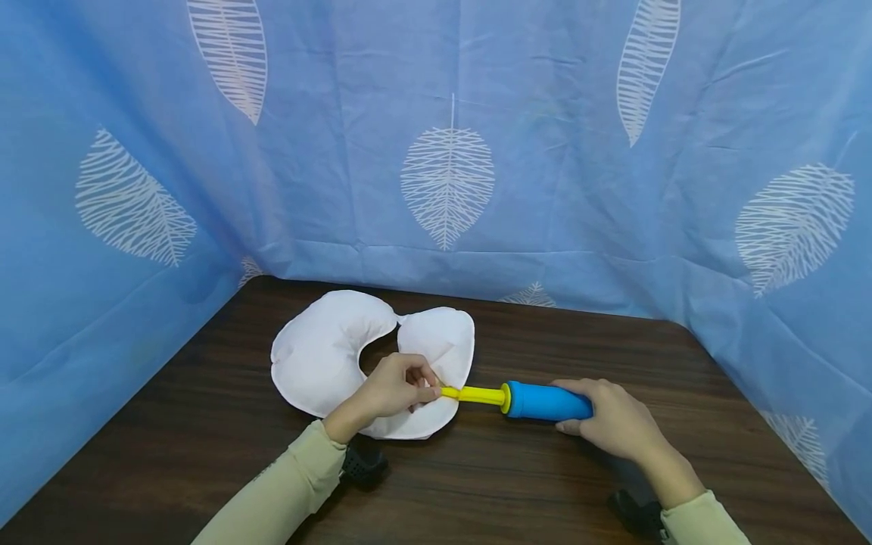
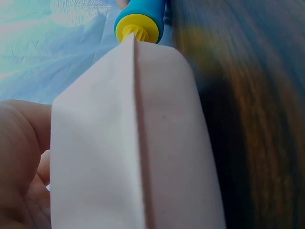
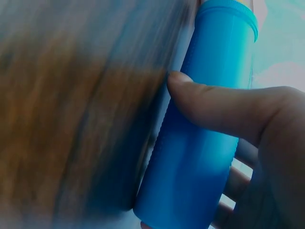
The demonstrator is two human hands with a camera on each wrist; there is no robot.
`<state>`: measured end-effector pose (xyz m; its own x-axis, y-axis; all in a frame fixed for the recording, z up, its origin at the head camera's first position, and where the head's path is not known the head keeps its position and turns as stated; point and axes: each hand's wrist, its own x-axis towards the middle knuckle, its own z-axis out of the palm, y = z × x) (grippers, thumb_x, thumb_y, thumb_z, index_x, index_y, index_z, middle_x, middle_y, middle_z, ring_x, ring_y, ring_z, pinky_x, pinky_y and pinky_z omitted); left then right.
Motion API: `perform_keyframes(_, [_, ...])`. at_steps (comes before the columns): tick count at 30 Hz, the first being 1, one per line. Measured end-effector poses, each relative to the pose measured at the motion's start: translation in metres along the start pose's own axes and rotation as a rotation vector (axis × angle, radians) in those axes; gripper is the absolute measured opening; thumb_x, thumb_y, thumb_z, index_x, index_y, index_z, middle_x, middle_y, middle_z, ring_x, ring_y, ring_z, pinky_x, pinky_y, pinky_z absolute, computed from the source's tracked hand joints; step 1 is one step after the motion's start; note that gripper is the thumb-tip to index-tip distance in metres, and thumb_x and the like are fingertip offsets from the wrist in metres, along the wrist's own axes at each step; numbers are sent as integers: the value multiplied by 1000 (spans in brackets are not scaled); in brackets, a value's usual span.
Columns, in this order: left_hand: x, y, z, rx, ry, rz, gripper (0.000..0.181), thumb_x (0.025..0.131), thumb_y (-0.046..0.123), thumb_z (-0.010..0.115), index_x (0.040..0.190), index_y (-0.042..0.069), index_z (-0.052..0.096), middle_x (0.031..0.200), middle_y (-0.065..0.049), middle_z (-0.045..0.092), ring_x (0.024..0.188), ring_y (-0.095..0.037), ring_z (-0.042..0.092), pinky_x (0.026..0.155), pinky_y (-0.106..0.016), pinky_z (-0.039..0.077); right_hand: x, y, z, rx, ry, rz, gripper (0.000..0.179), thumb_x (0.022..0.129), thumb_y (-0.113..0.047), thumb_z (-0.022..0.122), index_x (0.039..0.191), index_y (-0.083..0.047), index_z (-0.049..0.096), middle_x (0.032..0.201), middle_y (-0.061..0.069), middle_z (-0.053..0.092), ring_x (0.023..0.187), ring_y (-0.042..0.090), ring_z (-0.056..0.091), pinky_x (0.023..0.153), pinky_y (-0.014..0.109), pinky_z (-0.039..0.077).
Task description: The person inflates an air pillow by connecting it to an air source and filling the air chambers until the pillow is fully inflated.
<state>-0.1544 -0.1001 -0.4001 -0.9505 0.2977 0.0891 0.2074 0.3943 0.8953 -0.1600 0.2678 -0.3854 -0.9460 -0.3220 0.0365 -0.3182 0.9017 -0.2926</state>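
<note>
A white inflatable neck pillow (image 1: pixel 316 356), puffed up and U-shaped, lies on the dark wooden table. My left hand (image 1: pixel 390 388) is over its right arm, thumb and fingers pinching where the tip of a yellow nozzle (image 1: pixel 480 395) meets the pillow; the fingers hide the exact joint. That nozzle belongs to a blue hand pump (image 1: pixel 545 402), lying level to the right. Around the pump's far end curls my right hand (image 1: pixel 616 420). In the right wrist view the thumb (image 3: pixel 214 105) lies across the blue barrel (image 3: pixel 205 52). The pillow's seamed edge (image 2: pixel 136 119) fills the left wrist view.
The brown wood-grain table (image 1: pixel 545 484) extends around the pillow and pump. Blue curtains (image 1: pixel 538 189) with white leaf prints stand along its back and sides. A dark wrist device (image 1: pixel 364 463) sits under the left wrist, and another (image 1: pixel 633 511) under the right.
</note>
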Motion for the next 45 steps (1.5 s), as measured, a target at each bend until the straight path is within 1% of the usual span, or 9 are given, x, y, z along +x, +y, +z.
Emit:
perform_keyframes(6, [0,2,1,20,-2,24,9,94,7,80,87,7,74,68,-5,67,55,-12,58,55,-26,50,0,13,-6,5,-13,38,69,85,-38,91,148,-21,67,142,29,65,120,51,65,79,59,56])
perform_keyframes(12, [0,0,1,19,-3,13,9,94,7,80,88,7,74,69,-6,68,55,-13,59,56,-26,50,-1,39,-14,31,-7,65,70,84,-29,91,147,-14,66,144,36,61,124,59,62,81,64,56])
perform_keyframes(17, [1,-2,1,17,0,11,9,94,8,81,88,8,74,70,-7,69,56,-13,59,56,-27,50,-3,59,-20,39,0,110,71,82,-27,92,147,-13,66,144,38,60,121,60,62,80,64,55])
perform_keyframes(21, [1,-2,2,20,2,9,10,94,8,81,87,8,74,69,-7,68,55,-13,59,55,-27,49,-4,64,-23,40,-4,134,72,82,-28,92,148,-13,66,145,38,59,122,59,62,80,64,55])
perform_keyframes(26, [0,-2,1,18,7,-3,11,94,8,81,86,8,73,70,-6,68,56,-13,60,56,-27,49,-4,55,-19,53,4,115,69,82,-24,91,146,-10,67,144,37,61,124,59,61,85,65,56])
perform_keyframes(31, [0,-1,1,22,15,-7,11,93,7,81,86,8,73,70,-5,65,56,-13,60,55,-26,48,-2,28,-9,51,22,62,65,83,-22,91,143,-12,69,141,31,66,123,56,63,88,65,56])
perform_keyframes(37, [-1,1,0,22,18,-2,10,93,6,81,86,7,73,70,-3,63,57,-13,61,56,-26,48,-1,-2,2,39,21,-12,64,85,-30,91,144,-17,70,139,23,69,120,47,65,86,62,55])
perform_keyframes(41, [-1,0,0,28,14,5,10,93,6,80,86,8,73,70,-3,64,57,-13,61,56,-26,48,-2,-8,6,15,31,-17,64,85,-32,91,143,-18,70,139,21,69,117,44,66,85,61,55])
perform_keyframes(45, [-1,-1,0,27,13,6,10,93,7,81,86,8,73,69,-2,64,56,-13,61,55,-26,47,-1,-6,5,1,29,-11,64,85,-33,91,144,-19,70,141,22,69,119,45,66,85,62,55])
